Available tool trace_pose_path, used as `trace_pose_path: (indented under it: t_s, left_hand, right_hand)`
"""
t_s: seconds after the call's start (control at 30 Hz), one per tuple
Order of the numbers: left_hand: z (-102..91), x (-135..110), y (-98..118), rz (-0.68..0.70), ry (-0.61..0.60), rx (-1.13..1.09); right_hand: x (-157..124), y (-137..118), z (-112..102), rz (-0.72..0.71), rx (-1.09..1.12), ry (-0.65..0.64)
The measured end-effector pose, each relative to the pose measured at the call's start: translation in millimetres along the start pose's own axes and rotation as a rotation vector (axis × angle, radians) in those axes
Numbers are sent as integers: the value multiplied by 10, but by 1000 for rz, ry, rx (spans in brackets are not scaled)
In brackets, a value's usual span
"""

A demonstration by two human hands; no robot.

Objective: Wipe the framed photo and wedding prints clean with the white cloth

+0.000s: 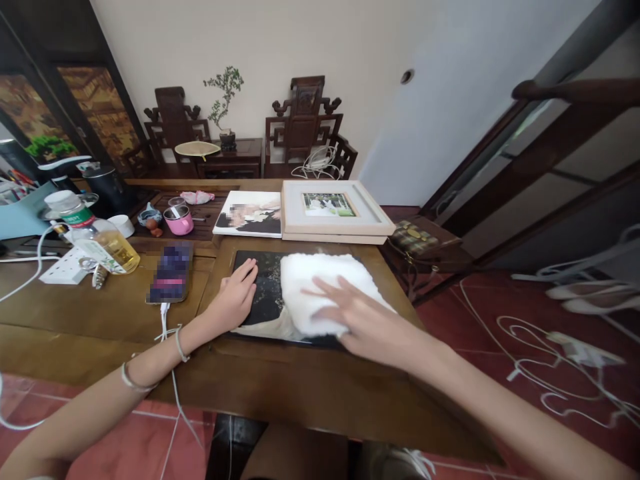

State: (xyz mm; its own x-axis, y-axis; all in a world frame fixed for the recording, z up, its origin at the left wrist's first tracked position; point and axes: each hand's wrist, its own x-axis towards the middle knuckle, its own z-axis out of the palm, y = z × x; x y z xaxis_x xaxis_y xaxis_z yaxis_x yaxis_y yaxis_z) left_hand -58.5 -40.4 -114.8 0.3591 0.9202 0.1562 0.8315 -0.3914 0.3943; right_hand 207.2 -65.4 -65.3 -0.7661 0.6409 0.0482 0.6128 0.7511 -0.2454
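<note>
A dark photo panel (267,280) with a pale, dress-like shape along its lower edge lies flat on the wooden table. Its right part is covered by a white cloth (300,287). My right hand (350,310) lies flat on the cloth with fingers spread, slightly blurred by motion. At the panel's left edge my left hand (239,293) rests with its fingers stretched out, holding nothing. The part of the panel under the cloth is hidden.
Behind the panel lie a photo print (250,223) and a framed photo (373,212). On the left are a phone (173,270) on a cable, a bottle (107,243), a white power strip (65,265) and a pink cup (179,221). A plaid bag (413,239) sits right of the table.
</note>
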Motion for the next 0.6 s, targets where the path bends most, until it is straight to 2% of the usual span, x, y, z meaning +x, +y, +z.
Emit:
trace_pose_path:
  t_s: [0.13,0.23,0.37,0.5,0.6]
  left_hand:
    - [2,12,-25,13,3,-20]
    - [9,7,-35,9,0,-33]
    - [19,-3,-31,6,12,-34]
    - [20,-11,-30,10,25,-30]
    - [22,-10,-40,22,22,-28]
  right_hand:
    - [403,415,98,-12,-44,102]
    - [487,437,171,-5,-79,116]
    - [224,53,200,-36,-64,44]
    - [-157,-444,138,-118,80,-90]
    - [-263,-597,84,-148,160,-168]
